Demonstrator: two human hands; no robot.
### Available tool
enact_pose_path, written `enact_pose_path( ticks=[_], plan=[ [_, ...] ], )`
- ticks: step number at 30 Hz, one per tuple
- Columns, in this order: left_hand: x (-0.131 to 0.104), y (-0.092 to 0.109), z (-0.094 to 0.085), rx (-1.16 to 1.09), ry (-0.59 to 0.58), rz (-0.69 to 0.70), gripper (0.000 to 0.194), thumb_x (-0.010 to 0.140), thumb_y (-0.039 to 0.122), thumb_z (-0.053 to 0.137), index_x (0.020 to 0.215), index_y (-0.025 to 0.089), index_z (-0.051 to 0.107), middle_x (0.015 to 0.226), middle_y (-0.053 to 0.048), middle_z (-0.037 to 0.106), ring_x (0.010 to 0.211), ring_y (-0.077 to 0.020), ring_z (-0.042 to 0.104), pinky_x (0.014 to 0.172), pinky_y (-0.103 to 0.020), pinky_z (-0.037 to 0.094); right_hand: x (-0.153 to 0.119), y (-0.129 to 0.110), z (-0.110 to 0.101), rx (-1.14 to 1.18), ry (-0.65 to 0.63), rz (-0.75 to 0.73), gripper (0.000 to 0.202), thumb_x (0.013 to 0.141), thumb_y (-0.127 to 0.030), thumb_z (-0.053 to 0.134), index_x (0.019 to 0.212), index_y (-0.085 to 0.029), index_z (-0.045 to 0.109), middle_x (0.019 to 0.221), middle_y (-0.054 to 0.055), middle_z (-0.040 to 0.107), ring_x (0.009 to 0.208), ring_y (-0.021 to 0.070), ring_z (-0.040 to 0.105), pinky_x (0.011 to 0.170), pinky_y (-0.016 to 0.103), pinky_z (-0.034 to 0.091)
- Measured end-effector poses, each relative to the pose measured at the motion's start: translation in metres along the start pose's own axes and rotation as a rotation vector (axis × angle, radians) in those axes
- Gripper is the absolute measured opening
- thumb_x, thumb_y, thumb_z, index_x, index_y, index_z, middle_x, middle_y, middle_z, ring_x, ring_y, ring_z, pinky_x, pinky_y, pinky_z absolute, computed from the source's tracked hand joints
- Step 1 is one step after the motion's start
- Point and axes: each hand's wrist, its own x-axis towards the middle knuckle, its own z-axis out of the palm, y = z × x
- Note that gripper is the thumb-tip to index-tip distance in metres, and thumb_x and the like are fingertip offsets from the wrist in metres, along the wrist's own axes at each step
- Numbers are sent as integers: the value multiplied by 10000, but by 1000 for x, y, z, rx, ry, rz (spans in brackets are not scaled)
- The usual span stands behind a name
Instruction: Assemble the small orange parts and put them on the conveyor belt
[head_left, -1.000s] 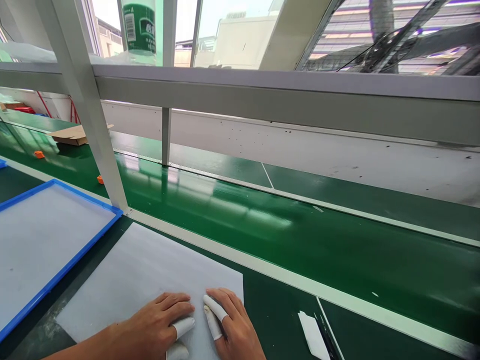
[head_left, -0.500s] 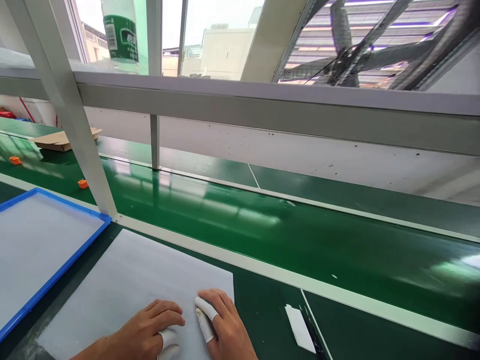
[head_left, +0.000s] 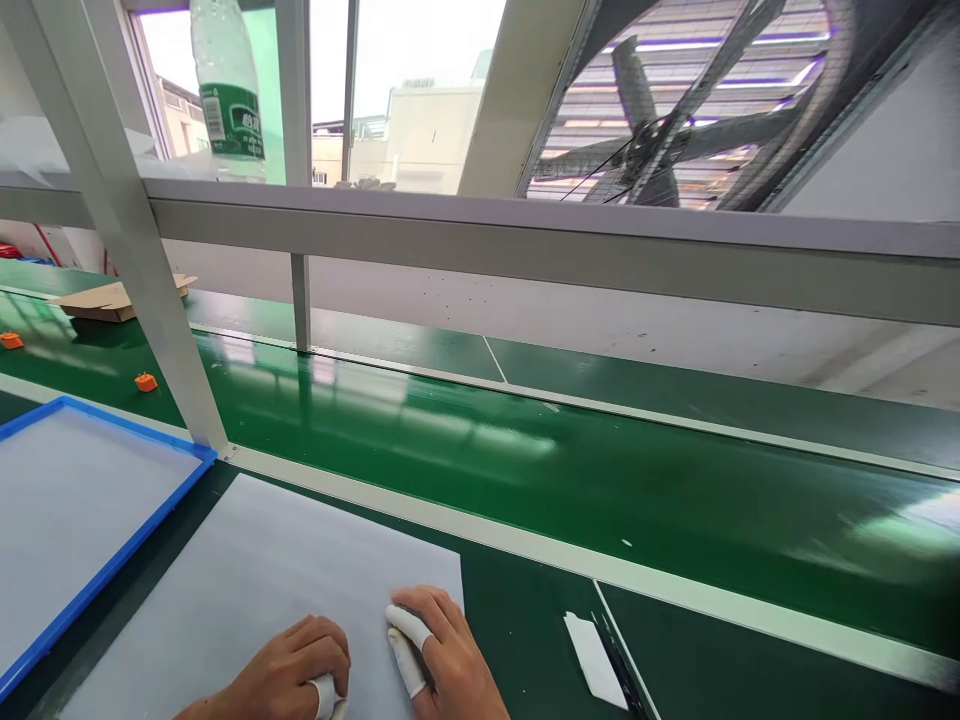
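Observation:
A large white sheet [head_left: 300, 570] lies flat on the dark green bench in front of me. Over its lower middle, my left hand [head_left: 289, 670] is closed, fingers curled downward and a white finger cot showing; whatever they may hold is hidden. My right hand [head_left: 446, 650] is by the sheet's right edge, with bent fingers drawn together and white cots on thumb and index finger. Anything pinched there is too small or covered to make out. To the left of the sheet stands a blue-framed white panel [head_left: 97, 590].
A white strip [head_left: 596, 660] lies beside a dark slim object on the right. Beyond the pale rail runs a green belt [head_left: 480, 470] with orange pieces [head_left: 145, 382] and a cardboard piece [head_left: 112, 300]. A slanted metal post [head_left: 142, 240] rises at left; a bottle [head_left: 231, 115] stands on the shelf.
My left hand has drawn slightly back toward me and its fingers have curled in more. The right hand stays nearly in place on the sheet. The view has tilted up a little.

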Motion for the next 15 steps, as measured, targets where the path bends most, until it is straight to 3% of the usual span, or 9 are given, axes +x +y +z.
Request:
enact_pose_path(
  ticks=[8, 15],
  plan=[
    [-4, 0, 4, 17, 31, -2, 454, 1064, 346, 343, 651, 182, 437, 701, -37, 577, 654, -124, 502, 578, -245, 417, -2, 3, 3, 17, 11, 4, 379, 831, 0, 455, 1101, -214, 614, 1114, 104, 691, 1025, 255, 665, 850, 409, 619],
    [-6, -1, 5, -36, 12, -38, 456, 1064, 430, 265, 716, 207, 455, 663, -32, 619, 595, -125, 533, 533, -231, 417, -7, 13, 8, 28, 41, -55, 355, 848, -33, 462, 1096, -231, 620, 1129, 102, 699, 1034, 271, 674, 839, 424, 611]
  ],
)
